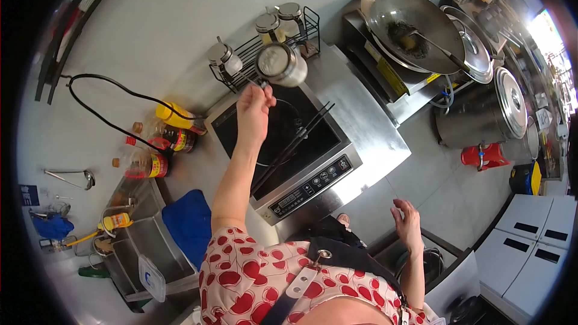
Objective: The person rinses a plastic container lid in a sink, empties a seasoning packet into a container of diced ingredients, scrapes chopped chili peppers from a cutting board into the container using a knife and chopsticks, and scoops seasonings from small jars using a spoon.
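Note:
My left hand (255, 110) is raised over the black induction cooktop (227, 127), its fingers pinched on the small handle of a metal-lidded jar (283, 66); the jar is slightly blurred and tilted. Behind it, a wire rack (310, 24) on the wall holds more lidded jars (268, 27). Below the jar, black chopsticks (292, 147) lie across the cooktop. My right hand (408, 224) hangs over the floor at the lower right, fingers loosely curled and apart, with nothing in it.
A wok (391, 9) with a ladle and dark residue stands on a burner at the upper right, beside a large lidded pot (481, 120). Sauce bottles (141, 162) stand left of the cooktop. A blue cloth (188, 225) hangs by the sink (141, 259).

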